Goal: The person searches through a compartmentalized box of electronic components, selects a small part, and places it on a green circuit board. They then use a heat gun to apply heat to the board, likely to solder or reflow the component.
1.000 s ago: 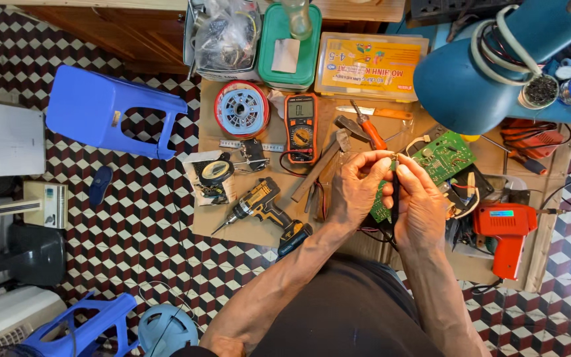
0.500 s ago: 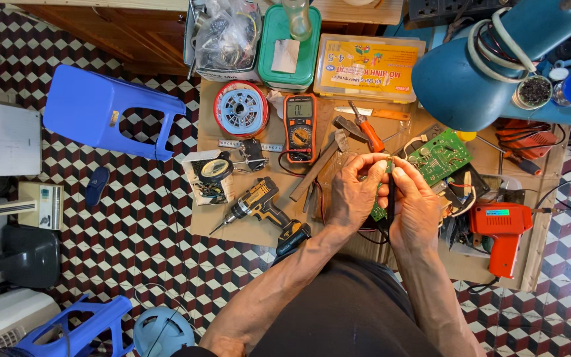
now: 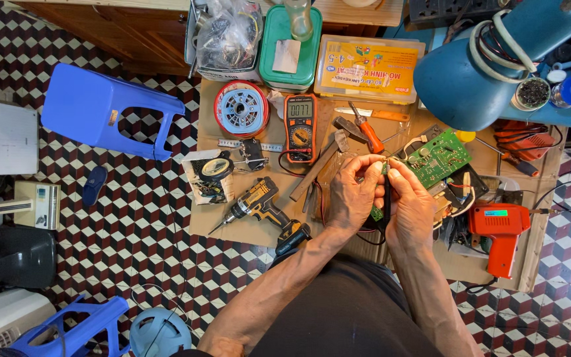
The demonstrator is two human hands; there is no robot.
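Small green part (image 3: 384, 168) pinched between raised fingertips of left hand (image 3: 353, 195) and right hand (image 3: 410, 205); wrists close.

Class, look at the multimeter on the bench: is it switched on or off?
On. The multimeter lies flat and its display shows lit digits.

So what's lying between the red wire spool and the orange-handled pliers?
In the head view, the orange multimeter lies between the red wire spool and the orange-handled pliers, flat on the board with its screen end toward the green box.
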